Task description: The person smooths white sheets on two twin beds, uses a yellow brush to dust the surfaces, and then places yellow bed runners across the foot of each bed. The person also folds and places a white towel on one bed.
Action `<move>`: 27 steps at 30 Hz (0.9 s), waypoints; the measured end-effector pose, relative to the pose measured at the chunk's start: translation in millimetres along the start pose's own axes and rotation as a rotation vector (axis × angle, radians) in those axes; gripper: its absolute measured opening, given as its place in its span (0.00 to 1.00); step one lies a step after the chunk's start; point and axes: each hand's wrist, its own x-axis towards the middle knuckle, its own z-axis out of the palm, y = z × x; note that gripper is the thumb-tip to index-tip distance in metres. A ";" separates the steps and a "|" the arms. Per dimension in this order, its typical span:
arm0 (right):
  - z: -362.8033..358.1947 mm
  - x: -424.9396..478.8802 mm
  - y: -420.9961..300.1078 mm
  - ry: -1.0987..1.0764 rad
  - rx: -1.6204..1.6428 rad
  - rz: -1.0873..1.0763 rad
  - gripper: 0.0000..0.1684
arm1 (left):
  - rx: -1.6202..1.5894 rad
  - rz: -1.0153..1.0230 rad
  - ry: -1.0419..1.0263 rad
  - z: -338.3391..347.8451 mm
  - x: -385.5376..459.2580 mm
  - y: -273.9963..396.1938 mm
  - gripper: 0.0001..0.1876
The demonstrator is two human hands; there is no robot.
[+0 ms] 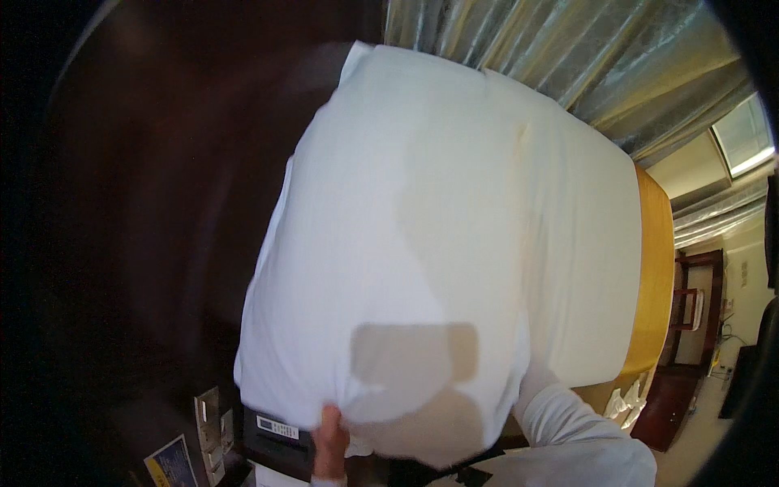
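Note:
White bedding, either a pillow or a cloth-covered cushion, spans the head of the bed and fills the middle of the view. My left hand grips its near edge, thumb on top, fingers hidden underneath. From the lower right, my right arm in a pale sleeve reaches to the bedding's right edge; the hand itself is hidden there. To the right, a white sheet covers the mattress. A shadow of a head and a boxy shape falls across the white fabric.
A dark headboard stands at left. Grey-gold curtains hang beyond the bed. A yellow bed runner lies across the right. Wall switches, a printed card and a black box with a label sit at lower left.

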 end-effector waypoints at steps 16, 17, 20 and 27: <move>26.8 27.9 80.0 -0.048 0.510 -0.114 0.49 | -0.365 -0.041 -0.117 82.9 192.5 -21.8 0.50; 27.2 29.6 78.9 -0.066 0.462 -0.156 0.46 | -0.389 -0.038 -0.094 82.1 199.9 -14.3 0.49; 28.4 41.2 71.3 0.133 0.335 -0.210 0.38 | -0.407 -0.015 -0.026 80.2 225.1 5.5 0.46; 22.9 66.1 51.9 0.470 0.095 -0.392 0.17 | -0.361 0.202 0.147 64.4 272.2 17.7 0.20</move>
